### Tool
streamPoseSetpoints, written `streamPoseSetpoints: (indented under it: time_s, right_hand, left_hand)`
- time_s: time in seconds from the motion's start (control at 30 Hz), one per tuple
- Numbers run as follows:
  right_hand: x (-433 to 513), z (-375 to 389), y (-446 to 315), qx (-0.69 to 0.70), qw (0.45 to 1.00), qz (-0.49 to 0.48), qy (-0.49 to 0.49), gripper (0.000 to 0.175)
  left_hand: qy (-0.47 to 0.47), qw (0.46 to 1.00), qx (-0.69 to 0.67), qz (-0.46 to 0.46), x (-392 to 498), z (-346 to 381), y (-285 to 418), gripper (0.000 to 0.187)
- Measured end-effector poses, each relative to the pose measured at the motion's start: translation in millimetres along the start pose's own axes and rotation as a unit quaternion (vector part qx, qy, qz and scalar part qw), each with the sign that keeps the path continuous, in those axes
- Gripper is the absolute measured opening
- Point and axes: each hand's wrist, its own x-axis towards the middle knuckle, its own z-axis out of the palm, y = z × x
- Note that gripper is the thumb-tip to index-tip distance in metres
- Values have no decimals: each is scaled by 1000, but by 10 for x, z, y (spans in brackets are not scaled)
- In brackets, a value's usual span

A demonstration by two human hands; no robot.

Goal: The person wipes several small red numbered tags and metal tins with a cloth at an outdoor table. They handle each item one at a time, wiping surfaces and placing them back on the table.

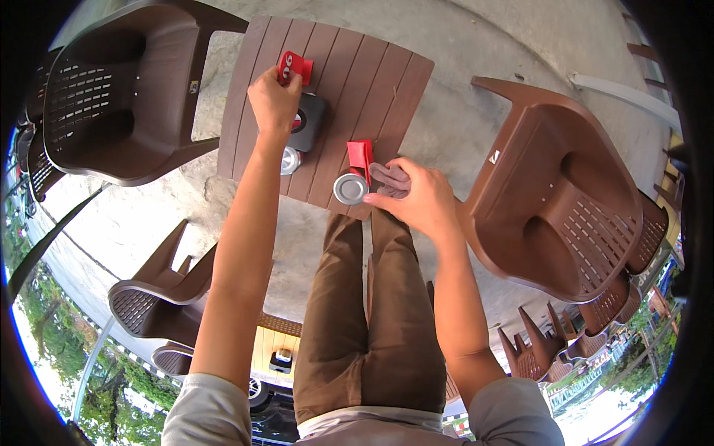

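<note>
My left hand pinches a red table sign with white characters at the far left of the slatted brown table. Just below that hand sits a black box with a round emblem, partly covered by my wrist. Beside it is a silver-topped can. My right hand holds a bunched greyish-mauve cloth at the near edge. Its thumb tip is at the rim of another silver-topped can, and whether they touch I cannot tell. A red folded stand rises behind this can.
Brown plastic armchairs flank the table, one on the left and one on the right. More chairs are behind me. A second, yellowish table carries a dark box. The floor is grey concrete.
</note>
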Motion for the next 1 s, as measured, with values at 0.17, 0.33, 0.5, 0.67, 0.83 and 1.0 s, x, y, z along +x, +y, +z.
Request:
streamPoseSetpoints:
  time_s: [0.17,0.33,0.5,0.67,0.83,1.0]
  right_hand:
    - [-3,271,-89,-131,990,-20,52,57]
    - [42,429,-82,-146,984,-12,99,51]
    - [109,508,27,-139,983,-20,115,46]
    - [160,591,124,-176,976,-9,125,36]
    - [201,682,223,-192,972,-17,134,29]
    - [206,721,342,-154,978,-16,142,25]
  left_hand:
    - [-7,1000,-5,9,-58,-2,-2,35]
    - [119,986,-35,112,-304,-186,39,41]
    - [148,968,-48,196,-1195,-245,-64,28]
    - [-157,977,12,141,-2088,-11,-160,68]
    - [-252,958,115,74,-2357,225,-164,94]
    - [-268,958,99,18,-2314,200,-221,95]
